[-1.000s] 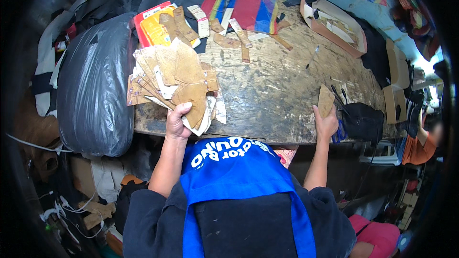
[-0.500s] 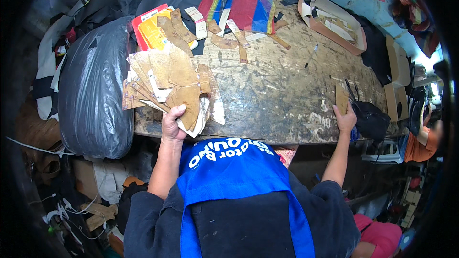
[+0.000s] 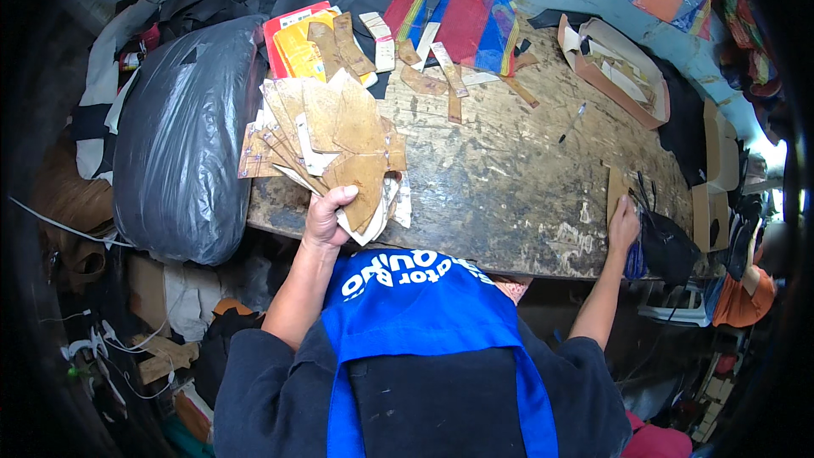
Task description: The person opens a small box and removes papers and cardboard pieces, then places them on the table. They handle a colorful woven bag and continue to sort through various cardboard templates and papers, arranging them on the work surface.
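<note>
Fanned out in my left hand [image 3: 329,214] is a thick stack of brown and cream cardboard pattern pieces [image 3: 360,123], with the thumb pressed on top. The stack is over the left part of the worn wooden table [image 3: 483,178]. Far to the right, my right hand [image 3: 625,222] has its fingers closed on a narrow brown pattern piece [image 3: 616,189] by the table's right end. Right beside that hand lies a black bag [image 3: 670,246] with thin cords.
A big black plastic-wrapped bundle [image 3: 182,144] stands left. Loose pattern strips [image 3: 448,69], orange and red packets [image 3: 298,42] and a striped mesh bag [image 3: 458,13] lie at the back. A pen [image 3: 573,121] and a box of scraps [image 3: 615,72] are right. A person in orange [image 3: 746,298] is beyond.
The view has shifted, so the table and things on it appear farther right. My left hand still holds the stack. My right hand still grips the narrow piece, its fingers now turned more upward.
</note>
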Action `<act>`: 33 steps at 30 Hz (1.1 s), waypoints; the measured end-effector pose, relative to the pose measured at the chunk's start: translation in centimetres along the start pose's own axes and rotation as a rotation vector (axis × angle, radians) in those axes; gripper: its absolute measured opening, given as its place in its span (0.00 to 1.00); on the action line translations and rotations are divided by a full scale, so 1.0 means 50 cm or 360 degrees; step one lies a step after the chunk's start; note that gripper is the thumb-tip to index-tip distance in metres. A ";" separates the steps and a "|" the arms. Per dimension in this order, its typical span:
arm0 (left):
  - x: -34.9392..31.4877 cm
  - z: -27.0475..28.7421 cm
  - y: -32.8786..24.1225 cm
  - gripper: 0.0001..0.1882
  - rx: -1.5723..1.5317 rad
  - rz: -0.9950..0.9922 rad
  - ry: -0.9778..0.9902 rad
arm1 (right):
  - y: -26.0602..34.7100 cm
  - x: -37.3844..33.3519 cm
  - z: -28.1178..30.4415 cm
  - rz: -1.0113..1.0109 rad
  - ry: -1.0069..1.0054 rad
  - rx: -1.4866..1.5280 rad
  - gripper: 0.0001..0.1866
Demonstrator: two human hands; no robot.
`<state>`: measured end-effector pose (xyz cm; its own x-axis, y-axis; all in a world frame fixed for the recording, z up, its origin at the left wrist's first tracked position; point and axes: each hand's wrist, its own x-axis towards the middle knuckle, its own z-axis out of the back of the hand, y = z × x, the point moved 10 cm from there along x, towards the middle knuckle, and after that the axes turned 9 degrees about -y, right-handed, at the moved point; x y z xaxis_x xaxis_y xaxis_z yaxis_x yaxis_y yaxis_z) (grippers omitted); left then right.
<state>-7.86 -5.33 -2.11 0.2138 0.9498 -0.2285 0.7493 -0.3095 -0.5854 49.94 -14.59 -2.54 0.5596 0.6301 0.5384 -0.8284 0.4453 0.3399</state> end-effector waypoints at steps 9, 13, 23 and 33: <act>0.011 0.049 -0.006 0.37 0.0198 -0.0077 -0.0079 | -0.045 0.019 -0.091 -0.0367 0.0454 0.0739 0.17; 0.007 0.041 0.002 0.33 0.0022 0.0001 -0.0074 | -0.068 0.003 -0.115 -0.0870 0.0787 0.1054 0.12; -0.012 -0.044 0.008 0.35 0.0020 0.0050 0.0101 | 0.205 -0.093 -0.099 -0.0851 0.1255 0.1788 0.11; -0.047 0.040 -0.105 0.37 0.0026 -0.0234 -0.0044 | 0.438 -0.194 -0.160 -0.0775 0.1596 0.1895 0.10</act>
<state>-13.55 -6.04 -0.08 0.0852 0.9834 -0.1605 0.7609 -0.1682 -0.6267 26.55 -5.85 -6.48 0.1567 0.9347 -0.3191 0.1376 0.2993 0.9442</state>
